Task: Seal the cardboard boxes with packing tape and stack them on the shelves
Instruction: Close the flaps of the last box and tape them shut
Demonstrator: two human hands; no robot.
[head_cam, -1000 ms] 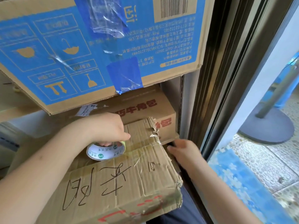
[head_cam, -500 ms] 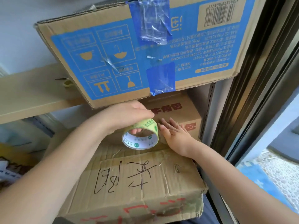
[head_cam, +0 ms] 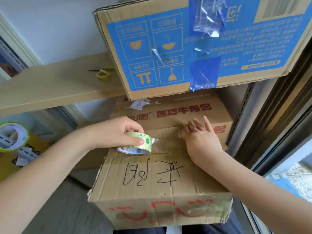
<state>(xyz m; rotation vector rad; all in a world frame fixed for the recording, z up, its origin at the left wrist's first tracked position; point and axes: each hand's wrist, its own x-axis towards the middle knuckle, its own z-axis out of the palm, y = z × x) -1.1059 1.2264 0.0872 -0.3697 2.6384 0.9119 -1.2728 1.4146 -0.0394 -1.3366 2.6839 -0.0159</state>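
The left hand (head_cam: pixel 116 132) grips a green-edged roll of packing tape (head_cam: pixel 136 145), fingers curled over its rim and thumb along its outer side, holding it tilted on top of a worn cardboard box (head_cam: pixel 160 179) with black handwriting on the lid. A clear strip of tape (head_cam: pixel 167 144) runs from the roll rightward across the lid seam to the right hand (head_cam: pixel 200 139), whose grip is open: straight fingers lie flat, pressing the tape end down near the box's far right edge. The roll thus sits just left of the pressing hand, both on the same lid. Behind this box a brown box with red print (head_cam: pixel 182 112) stands on the lower shelf. Above it a blue-printed box (head_cam: pixel 168 53) overhangs the wooden shelf (head_cam: pixel 50 85), where yellow-handled scissors (head_cam: pixel 102 72) lie. A second tape roll (head_cam: pixel 11 136) shows at far left
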